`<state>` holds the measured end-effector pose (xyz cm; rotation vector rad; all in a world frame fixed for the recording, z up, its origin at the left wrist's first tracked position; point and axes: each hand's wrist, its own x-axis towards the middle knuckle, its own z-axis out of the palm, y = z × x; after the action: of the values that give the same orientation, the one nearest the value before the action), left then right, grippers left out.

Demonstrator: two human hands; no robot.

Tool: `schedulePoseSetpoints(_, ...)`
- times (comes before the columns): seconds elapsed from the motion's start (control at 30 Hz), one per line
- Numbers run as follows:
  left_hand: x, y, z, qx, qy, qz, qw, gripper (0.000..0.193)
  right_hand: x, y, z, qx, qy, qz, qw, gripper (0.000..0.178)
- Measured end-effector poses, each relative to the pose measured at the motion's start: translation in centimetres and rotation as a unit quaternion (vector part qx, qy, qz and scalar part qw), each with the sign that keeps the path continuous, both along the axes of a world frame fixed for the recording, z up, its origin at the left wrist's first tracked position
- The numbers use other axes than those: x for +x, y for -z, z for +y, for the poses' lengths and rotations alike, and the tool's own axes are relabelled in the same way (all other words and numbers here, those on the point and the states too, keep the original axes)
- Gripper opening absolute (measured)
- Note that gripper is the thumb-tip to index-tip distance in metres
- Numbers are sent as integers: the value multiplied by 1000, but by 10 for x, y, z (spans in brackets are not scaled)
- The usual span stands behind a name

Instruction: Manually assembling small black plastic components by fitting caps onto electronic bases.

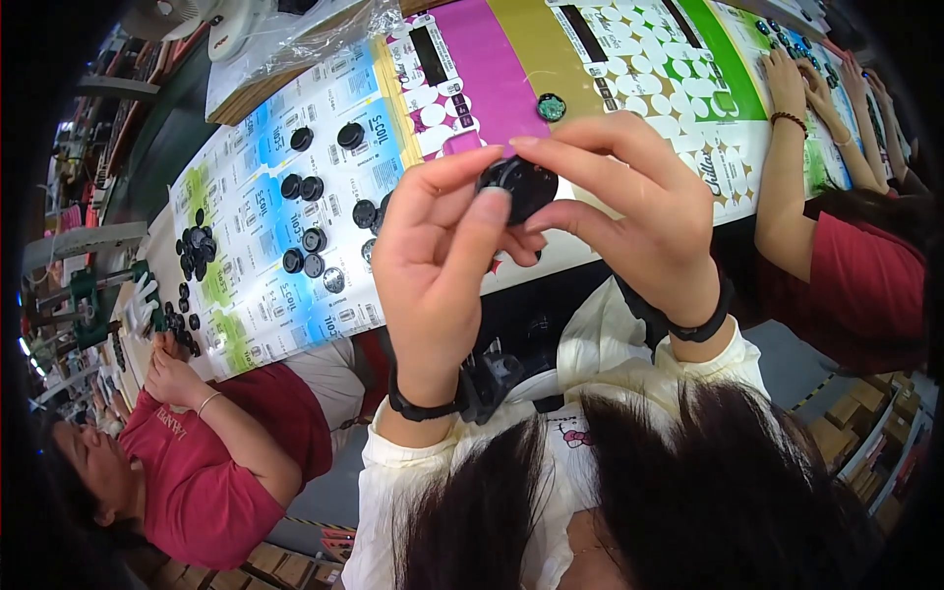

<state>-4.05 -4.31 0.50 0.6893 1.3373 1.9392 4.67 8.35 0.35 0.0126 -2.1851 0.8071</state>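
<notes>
Both my hands are raised over the table and close around a dark, round, black part (531, 189). My left hand (438, 241) pinches it with the thumb on its face and the fingers behind. From the other side, my right hand (634, 202) grips its rim between thumb and fingertips. The part is tilted, and fingers cover some of its edge. Beyond my hands, a small round part with a greenish, speckled top (552, 107) lies on the gold strip. Several black round parts (313, 239) stand singly and in pairs left of my left hand.
Printed sheets (339, 177) cover the table. A heap of black parts (197, 248) lies at left, near a co-worker in a red shirt (211, 472). Another red sleeve (865, 270) and other hands work at right. Plastic film (315, 39) rests on a board at the back.
</notes>
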Motion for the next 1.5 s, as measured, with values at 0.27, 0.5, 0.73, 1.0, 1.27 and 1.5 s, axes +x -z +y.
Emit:
schedulePoseSetpoints(0.27, -4, -1, -8, 78, 63, -138, 985, 40, 4, -11, -3, -15, -43, 29, 999, 45)
schedulePoseSetpoints(0.5, -1, 0, -14, 104, 39, -148, 983, 45, 2, -16, -8, -2, -75, 13, 997, 47)
schedulePoseSetpoints(0.73, -1, 1, -15, 114, 54, -158, 979, 43, 2, -16, -11, 2, -70, 12, 997, 46)
schedulePoseSetpoints(1.0, 12, 1, -16, 56, -50, -85, 994, 35, 3, -10, -18, 49, -25, 7, 998, 46)
schedulePoseSetpoints(1.27, 28, 27, -16, 5, -136, 98, 986, 15, 9, 22, -42, -318, -67, -72, 943, 31)
schedulePoseSetpoints(1.5, 28, 57, -19, -83, -127, 198, 968, 14, 15, 54, -50, -530, -81, -173, 826, 24)
